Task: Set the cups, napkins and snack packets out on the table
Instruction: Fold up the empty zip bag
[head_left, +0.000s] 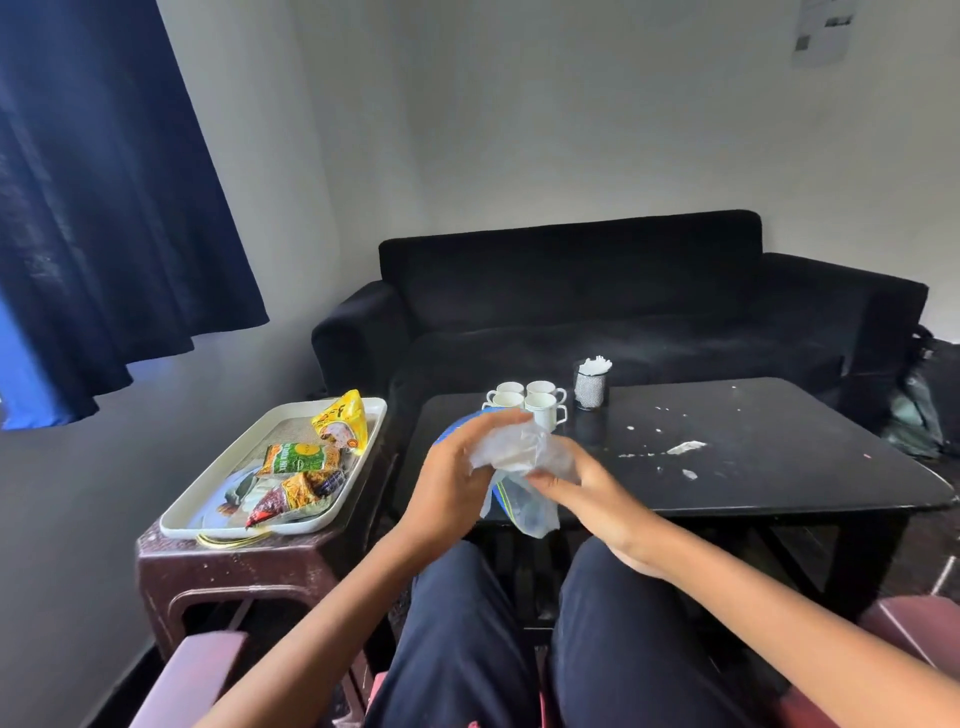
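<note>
Gripping plastic bag (524, 467) above table (779, 467) edge.

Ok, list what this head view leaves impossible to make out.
- What the clear plastic bag holds: crumpled, and covered by the left hand and right hand.
- Printing on the snack packets on the tray: too small.
- The paper on the wall: cut off by the top edge, blurred.
- What the mesh holder beside the cups contains: too small.
</note>
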